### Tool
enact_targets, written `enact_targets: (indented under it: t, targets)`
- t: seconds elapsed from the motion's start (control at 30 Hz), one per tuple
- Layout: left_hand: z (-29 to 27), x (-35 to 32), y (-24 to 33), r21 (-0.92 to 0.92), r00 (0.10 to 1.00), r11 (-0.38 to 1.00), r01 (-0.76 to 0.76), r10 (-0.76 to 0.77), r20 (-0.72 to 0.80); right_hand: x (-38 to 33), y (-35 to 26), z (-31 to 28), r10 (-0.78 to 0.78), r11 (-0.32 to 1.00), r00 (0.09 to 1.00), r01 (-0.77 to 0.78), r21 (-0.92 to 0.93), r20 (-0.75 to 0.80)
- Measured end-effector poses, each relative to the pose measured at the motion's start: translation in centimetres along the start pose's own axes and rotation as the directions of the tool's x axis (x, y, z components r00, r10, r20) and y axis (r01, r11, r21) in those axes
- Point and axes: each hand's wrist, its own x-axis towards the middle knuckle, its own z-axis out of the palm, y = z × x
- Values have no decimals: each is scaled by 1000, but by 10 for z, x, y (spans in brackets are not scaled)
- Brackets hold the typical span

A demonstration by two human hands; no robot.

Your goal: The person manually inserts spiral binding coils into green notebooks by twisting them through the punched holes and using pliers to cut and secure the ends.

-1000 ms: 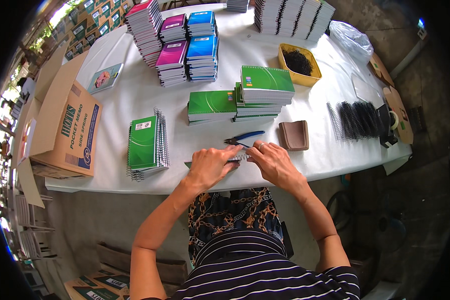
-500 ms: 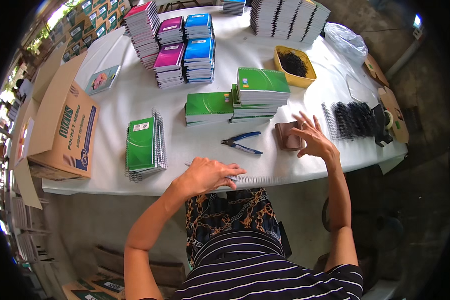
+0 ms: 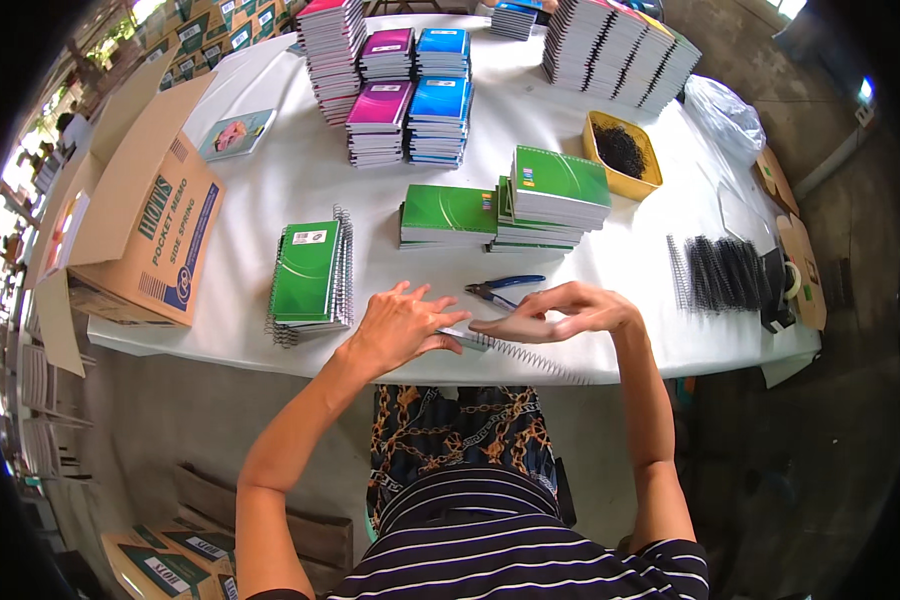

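Near the table's front edge my left hand (image 3: 402,325) steadies a thin notebook (image 3: 464,340) between thumb and index finger, its other fingers spread. Most of that notebook is hidden under my hands. A loose wire coil (image 3: 542,358) trails from its edge to the right. Just above the coil, my right hand (image 3: 575,312) is closed around a flat brown pad (image 3: 518,327), blurred by motion. Blue-handled cutting pliers (image 3: 503,288) lie right behind my hands. To the left, several green notebooks with coils (image 3: 307,270) form a small stack.
Green notebook stacks (image 3: 560,180) stand mid-table, magenta (image 3: 378,105) and blue (image 3: 438,105) stacks behind them. A yellow tray (image 3: 642,187) holds black coils. More coils (image 3: 720,275) lie at right beside a tape dispenser (image 3: 778,290). An open carton (image 3: 160,240) sits at left.
My right hand has picked up the brown pad and brought it left, over the notebook by my left hand. The coil's free end now slants down to the right.
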Motion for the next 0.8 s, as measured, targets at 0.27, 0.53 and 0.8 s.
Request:
enact_targets:
  t: [0.27, 0.53, 0.8]
  targets:
    - [0, 2, -6, 23, 990, 991, 135, -136, 38, 20, 2, 5, 35, 984, 996, -50, -172, -87]
    - [3, 4, -9, -47, 976, 977, 210, -212, -43, 35, 5, -6, -25, 991, 995, 13, -130, -95]
    - [-3, 3, -11, -317, 921, 888, 332, -378, -96, 53, 1, -10, 12, 982, 997, -27, -186, -78]
